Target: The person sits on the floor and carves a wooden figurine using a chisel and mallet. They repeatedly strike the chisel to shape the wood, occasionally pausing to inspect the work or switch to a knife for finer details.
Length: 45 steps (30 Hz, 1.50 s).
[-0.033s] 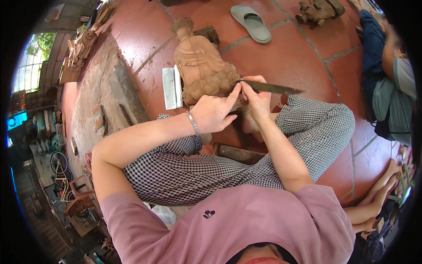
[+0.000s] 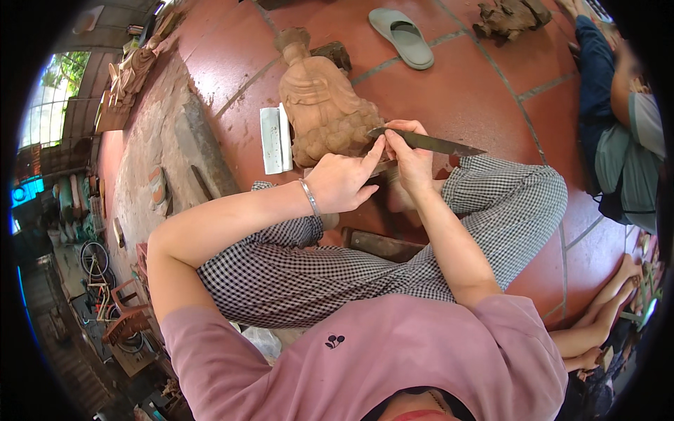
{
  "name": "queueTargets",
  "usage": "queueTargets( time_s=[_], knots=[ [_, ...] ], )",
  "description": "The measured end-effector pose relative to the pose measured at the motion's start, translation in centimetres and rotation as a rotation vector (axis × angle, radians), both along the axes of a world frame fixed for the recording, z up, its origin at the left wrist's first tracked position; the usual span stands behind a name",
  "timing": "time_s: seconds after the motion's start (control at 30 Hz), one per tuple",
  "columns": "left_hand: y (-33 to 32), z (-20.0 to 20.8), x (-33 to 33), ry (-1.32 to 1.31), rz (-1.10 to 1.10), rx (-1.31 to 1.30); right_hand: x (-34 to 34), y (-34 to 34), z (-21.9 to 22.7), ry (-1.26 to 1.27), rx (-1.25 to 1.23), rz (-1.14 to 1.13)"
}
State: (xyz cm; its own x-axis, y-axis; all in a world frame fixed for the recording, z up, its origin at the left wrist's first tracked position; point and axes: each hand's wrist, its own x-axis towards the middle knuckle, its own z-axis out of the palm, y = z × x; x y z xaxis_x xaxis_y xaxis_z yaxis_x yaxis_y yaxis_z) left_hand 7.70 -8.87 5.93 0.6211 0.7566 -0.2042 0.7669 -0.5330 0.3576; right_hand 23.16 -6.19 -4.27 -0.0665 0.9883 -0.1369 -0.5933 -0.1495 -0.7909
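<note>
A carved wooden statue of a robed seated figure lies on the tiles in front of me, its head away and its knobbly base toward my hands. My right hand is closed round a long, flat, dark carving knife. One end of the knife meets the base's right side; the other tapers off to the right. My left hand lies against the near edge of the base, index finger stretched to the knife's working end and thumb apart. Its other fingers are curled and partly hidden.
A white block stands left of the statue, and a dark wood piece lies behind it. Farther off are a grey-green slipper and a rough wood lump. Another person sits at the right. A wooden piece lies between my legs.
The knife has shifted very slightly to the right and down in my right hand. My left hand is almost unmoved.
</note>
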Motion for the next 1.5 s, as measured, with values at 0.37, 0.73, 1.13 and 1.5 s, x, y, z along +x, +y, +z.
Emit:
queueTargets(
  time_s=[0.37,0.73,1.13,1.5],
  knots=[
    [1.0,0.1,0.4,0.057,0.108,-0.209,0.1,-0.9,-0.4,0.205,-0.047,0.035],
    [2.0,0.4,0.8,0.104,0.094,-0.291,1.0,-0.3,-2.6,0.158,-0.075,0.145],
    [1.0,-1.3,0.3,0.050,0.023,-0.143,1.6,0.2,-3.0,0.084,-0.020,0.200],
    [1.4,-0.5,0.5,0.101,0.076,-0.223,0.9,0.5,-2.0,0.194,-0.038,0.140]
  ],
)
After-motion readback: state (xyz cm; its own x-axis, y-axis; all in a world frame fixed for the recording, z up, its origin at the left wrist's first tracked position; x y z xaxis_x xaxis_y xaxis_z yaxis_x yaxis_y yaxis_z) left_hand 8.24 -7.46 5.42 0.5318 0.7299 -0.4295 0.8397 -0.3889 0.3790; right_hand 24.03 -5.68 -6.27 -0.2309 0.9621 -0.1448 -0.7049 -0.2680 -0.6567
